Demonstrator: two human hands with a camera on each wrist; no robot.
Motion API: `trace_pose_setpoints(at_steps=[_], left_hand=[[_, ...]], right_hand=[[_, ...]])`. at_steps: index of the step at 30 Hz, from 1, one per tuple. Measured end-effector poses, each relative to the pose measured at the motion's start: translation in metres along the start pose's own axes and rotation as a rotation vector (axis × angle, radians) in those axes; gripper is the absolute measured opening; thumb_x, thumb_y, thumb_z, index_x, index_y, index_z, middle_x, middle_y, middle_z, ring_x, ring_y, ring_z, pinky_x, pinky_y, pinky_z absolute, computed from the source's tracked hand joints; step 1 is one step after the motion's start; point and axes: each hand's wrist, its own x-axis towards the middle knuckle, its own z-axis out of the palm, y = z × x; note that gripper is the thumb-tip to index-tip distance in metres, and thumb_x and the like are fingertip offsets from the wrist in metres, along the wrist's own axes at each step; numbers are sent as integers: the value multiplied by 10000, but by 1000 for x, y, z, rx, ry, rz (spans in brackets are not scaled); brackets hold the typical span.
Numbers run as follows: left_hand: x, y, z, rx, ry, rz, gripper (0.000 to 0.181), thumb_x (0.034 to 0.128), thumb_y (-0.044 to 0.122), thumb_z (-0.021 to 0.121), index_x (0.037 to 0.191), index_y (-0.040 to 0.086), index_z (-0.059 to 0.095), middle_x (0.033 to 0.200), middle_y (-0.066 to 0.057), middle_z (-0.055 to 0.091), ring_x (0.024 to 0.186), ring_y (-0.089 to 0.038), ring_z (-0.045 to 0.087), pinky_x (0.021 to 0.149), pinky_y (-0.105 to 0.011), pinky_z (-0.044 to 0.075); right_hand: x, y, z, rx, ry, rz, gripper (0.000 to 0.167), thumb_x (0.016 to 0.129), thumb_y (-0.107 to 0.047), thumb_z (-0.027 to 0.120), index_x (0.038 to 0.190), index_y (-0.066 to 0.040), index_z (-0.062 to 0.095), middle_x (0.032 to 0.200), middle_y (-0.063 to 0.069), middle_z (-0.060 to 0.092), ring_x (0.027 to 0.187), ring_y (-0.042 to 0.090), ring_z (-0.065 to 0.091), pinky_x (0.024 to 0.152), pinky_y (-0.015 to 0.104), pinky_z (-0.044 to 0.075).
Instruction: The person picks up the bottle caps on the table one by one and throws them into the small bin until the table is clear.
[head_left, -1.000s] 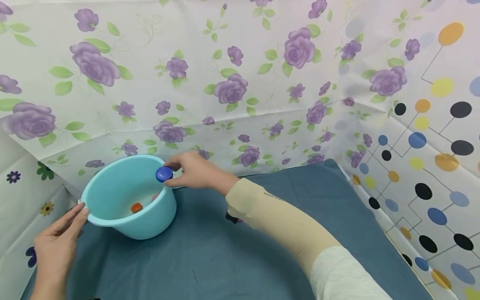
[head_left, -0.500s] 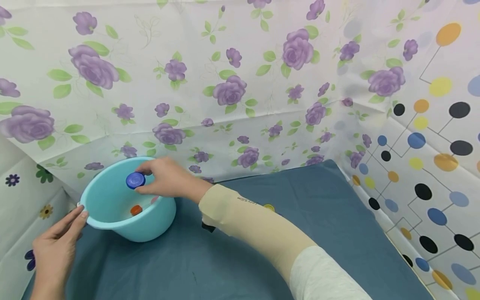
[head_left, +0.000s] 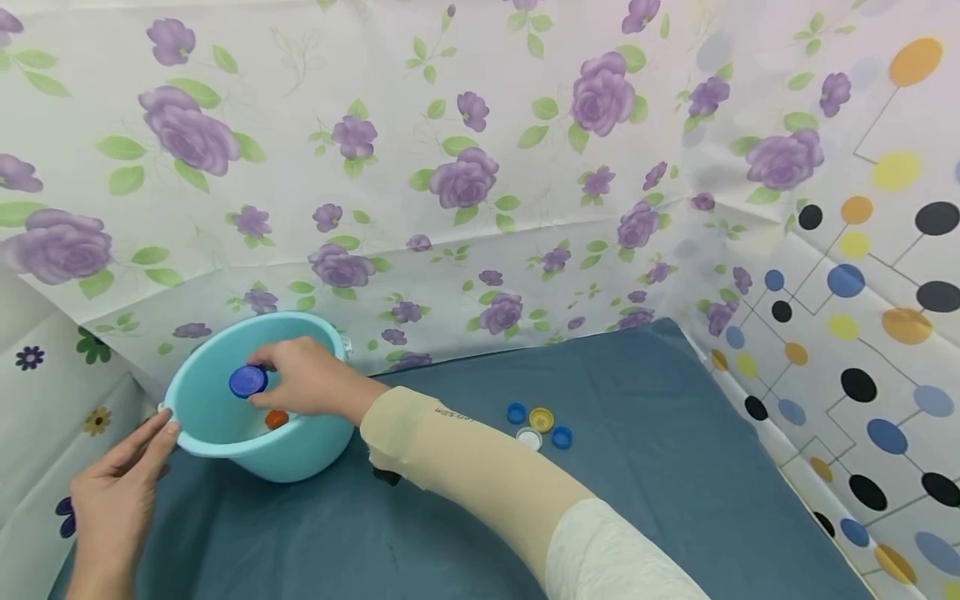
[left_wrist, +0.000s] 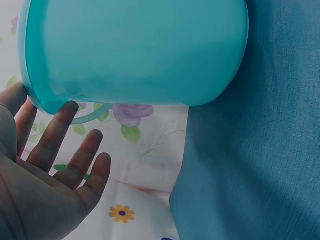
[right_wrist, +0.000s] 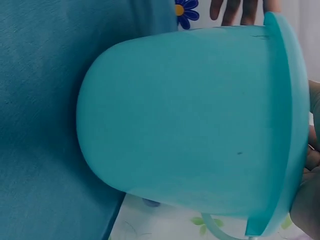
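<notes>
- Thumb and fingers of the right hand (head_left: 303, 382) pinch the blue cap (head_left: 247, 382) by its edge, set narrow around it.
- That cap is within the mouth of the bucket (head_left: 296, 458). From where I stand, it has just come in from the bucket's right rim and sits farther left and lower than half a second ago; I'd judge the carrying part nearly done, though the cap isn't let go.
- Near it in the head view, an orange cap (head_left: 276, 419) lies inside the bucket. A pink thing seen in there earlier is hidden now.
- The left hand (head_left: 114, 492) stays at the bucket's left rim, thumb and forefinger pinching it, other fingers loose; the bucket seems steady.
- Farther right, the sleeve (head_left: 480, 471) has shifted left, so four caps now show grouped on the desk (head_left: 330, 542): two blue (head_left: 517, 412) (head_left: 562, 437), one yellow (head_left: 542, 419), one white (head_left: 529, 439). Only a yellow edge peeked out before.
- Behind everything hangs a flowered sheet (head_left: 435, 250).
</notes>
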Motion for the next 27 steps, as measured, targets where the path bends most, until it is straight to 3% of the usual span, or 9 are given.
trace_pose_setpoints(at_steps=[12, 27], left_hand=[[1, 0, 2, 1, 28, -6, 470, 725, 395, 777, 1168, 290, 661, 1159, 212, 633, 751, 104, 604, 525, -75, 459], [1, 0, 3, 19, 27, 3, 463, 735, 404, 766, 1172, 298, 657, 1209, 185, 618, 747, 114, 601, 530, -70, 461]], right_hand=[[1, 3, 7, -82, -15, 32, 533, 850, -395, 671, 1343, -296, 493, 1282, -191, 546, 1160, -59, 511, 926, 108, 431], [0, 4, 7, -91, -16, 45, 530, 847, -420, 665, 1337, -314, 494, 1297, -193, 541, 1128, -81, 522, 918, 113, 441]])
